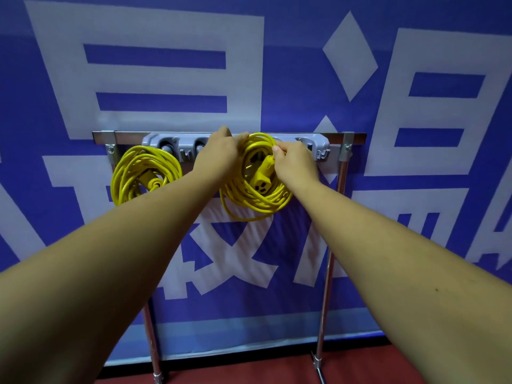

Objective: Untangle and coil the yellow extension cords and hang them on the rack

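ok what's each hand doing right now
Left hand: grips the top of the yellow coil at the rack.
Right hand: pinches a strand of that coil just above its socket end.

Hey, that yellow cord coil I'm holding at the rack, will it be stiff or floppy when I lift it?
Probably floppy: the yellow cord coil sags in uneven loops below the left hand and right hand. Its socket end hangs inside the loops and will likely swing. Many wraps suggest some heft.
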Motion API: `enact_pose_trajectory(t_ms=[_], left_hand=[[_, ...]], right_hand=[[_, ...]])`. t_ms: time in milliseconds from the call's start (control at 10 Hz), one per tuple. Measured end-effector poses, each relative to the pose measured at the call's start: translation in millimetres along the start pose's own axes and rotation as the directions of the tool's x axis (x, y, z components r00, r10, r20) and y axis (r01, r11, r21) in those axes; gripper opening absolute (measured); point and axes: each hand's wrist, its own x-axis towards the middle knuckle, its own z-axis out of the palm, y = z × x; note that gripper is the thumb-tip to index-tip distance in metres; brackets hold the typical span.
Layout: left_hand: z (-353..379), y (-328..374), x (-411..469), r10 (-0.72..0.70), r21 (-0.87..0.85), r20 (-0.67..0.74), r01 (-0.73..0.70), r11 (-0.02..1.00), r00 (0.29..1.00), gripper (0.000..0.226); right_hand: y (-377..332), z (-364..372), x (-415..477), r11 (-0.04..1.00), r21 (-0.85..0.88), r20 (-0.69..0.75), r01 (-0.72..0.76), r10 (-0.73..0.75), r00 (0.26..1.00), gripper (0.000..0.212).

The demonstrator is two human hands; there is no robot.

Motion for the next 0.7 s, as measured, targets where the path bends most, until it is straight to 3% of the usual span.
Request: enact_pose_trajectory(t_ms=[500,700], left_hand=[[-27.5,-9.6,-12.1,-0.121,-0.106,0.112,0.133,0.985,0.986,0.061],[-61.7,-4.8,-25.5,-0.154,-0.16,0.074,0.164,0.973,0.985,0.049]], right_hand=[[-15.6,-20.0,-14.2,0.995,-0.092,0.153,-0.028,0.042,0.987,0.059],[-28.3,-51.3,-27.7,0.996,-0.086,0.147,-0.039,0.051,0.988,0.062]])
